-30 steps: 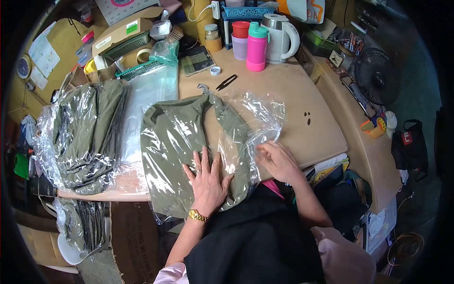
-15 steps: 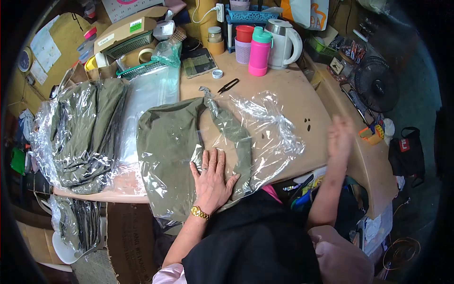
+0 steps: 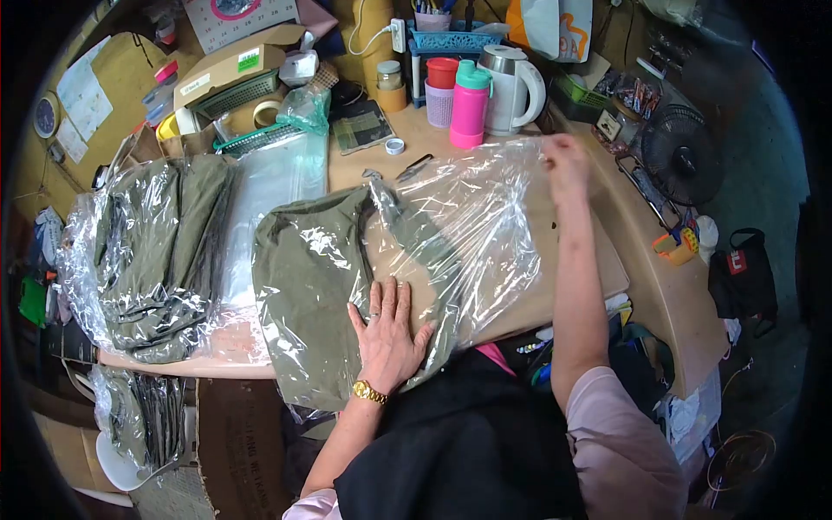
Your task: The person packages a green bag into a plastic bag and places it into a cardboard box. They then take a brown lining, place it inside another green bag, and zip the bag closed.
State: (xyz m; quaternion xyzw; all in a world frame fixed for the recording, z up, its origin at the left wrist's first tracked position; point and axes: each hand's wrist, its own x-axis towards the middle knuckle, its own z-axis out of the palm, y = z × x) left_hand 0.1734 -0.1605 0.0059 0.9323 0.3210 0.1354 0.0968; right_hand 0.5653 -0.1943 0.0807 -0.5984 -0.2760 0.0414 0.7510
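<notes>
An olive-green garment [image 3: 312,260] lies on the table inside a clear plastic bag [image 3: 494,230]. A narrow olive strip of it slants down to the right under the film. My left hand [image 3: 390,338] presses flat on the bagged garment near the table's front edge, fingers stretched out. At the bag's upper right corner, my right hand [image 3: 566,165] has its fingers closed on the film. The bag's loose side stretches in taut creases toward that hand. Dark thread snips [image 3: 414,167] lie just beyond the bag, partly behind the film.
A stack of bagged olive garments [image 3: 160,260] sits at the left, beside flat clear bags [image 3: 277,173]. Along the back stand a pink bottle [image 3: 469,113], a kettle [image 3: 511,91] and a small white tape roll [image 3: 394,146]. A black fan [image 3: 685,156] is at the right.
My right hand has moved left and away from me, onto the bag's far right corner. The bunched film is now spread and pulled out. My left hand has stayed in place.
</notes>
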